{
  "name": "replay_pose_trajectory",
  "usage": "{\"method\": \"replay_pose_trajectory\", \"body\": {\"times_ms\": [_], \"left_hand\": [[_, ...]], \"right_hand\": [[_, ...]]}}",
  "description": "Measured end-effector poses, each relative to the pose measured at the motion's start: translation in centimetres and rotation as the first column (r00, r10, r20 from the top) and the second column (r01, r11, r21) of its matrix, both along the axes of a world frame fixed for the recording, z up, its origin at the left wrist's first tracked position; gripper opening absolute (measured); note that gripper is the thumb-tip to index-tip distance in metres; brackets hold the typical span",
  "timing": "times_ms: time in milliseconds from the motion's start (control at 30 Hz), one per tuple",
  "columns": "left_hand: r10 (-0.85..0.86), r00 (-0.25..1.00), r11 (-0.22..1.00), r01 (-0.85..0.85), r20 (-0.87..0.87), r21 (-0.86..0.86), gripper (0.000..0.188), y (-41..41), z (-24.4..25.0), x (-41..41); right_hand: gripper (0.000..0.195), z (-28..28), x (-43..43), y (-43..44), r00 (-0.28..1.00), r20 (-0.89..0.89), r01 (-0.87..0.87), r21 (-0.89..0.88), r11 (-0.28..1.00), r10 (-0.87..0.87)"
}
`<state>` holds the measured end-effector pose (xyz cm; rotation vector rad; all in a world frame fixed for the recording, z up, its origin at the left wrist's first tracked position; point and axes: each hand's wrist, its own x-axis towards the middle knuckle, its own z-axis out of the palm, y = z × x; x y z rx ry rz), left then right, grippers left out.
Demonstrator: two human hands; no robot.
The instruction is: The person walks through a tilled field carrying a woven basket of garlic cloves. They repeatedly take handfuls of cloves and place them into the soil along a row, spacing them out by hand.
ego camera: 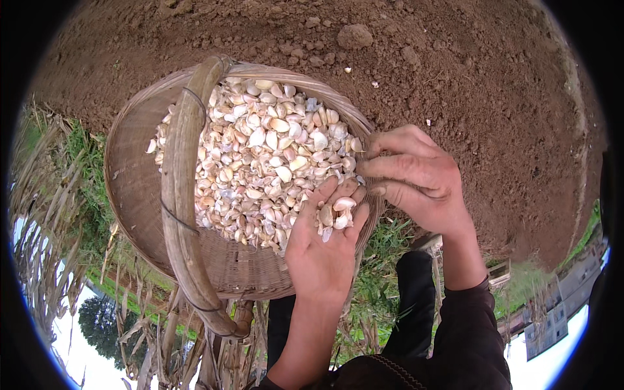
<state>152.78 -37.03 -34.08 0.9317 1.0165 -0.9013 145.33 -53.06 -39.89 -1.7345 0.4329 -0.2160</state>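
Observation:
A round woven basket holds a heap of loose garlic cloves, some pale and some with pinkish skins. Over the near right part of the heap, my left hand is cupped palm up, with several garlic cloves lying in its curled fingers. My right hand reaches across the basket's right rim, its fingertips at the edge of the heap, close to the left hand's fingers. Whether a clove is pinched between those fingertips cannot be made out.
A thick wooden handle, bound with wire, arches over the basket's left side. Tilled brown soil spreads beyond, with a large clod and a few pale bits on it. Dry stalks and green grass stand at the left.

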Motion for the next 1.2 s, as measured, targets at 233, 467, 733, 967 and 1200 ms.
{"method": "replay_pose_trajectory", "body": {"times_ms": [233, 467, 733, 967, 1200], "left_hand": [[-0.081, 0.996, 0.994, 0.079, -0.024, -0.069, 0.041, -1.2, 0.1, -0.8], [0.02, 0.997, 0.994, -0.027, -0.07, -0.103, 0.036, -0.3, -1.0, -1.2], [-0.051, 0.99, 0.999, 0.053, -0.134, 0.01, 0.035, -1.3, -0.7, -0.4], [-0.071, 0.992, 0.997, 0.071, -0.106, -0.008, 0.036, -0.2, -0.9, 1.2], [-0.037, 0.992, 0.999, 0.039, -0.12, 0.014, 0.037, -0.3, -0.9, 1.2]], "right_hand": [[0.04, 2.7, -1.7, 2.2, 0.975, -0.157, -0.201, -0.34, 0.919, 0.155], [0.011, -2.6, -1.0, -0.6, 0.885, -0.24, 0.466, 0.459, 0.756, -0.4], [0.016, -22.0, 3.5, -17.0, 0.533, -0.469, 0.497, -0.5, 0.709, -0.704], [0.018, -27.3, 6.7, -18.6, 0.633, -0.516, -0.094, -0.791, 0.605, -0.576], [0.025, -26.6, 3.4, -19.2, 0.804, -0.33, 0.115, -0.73, 0.674, -0.495]]}}
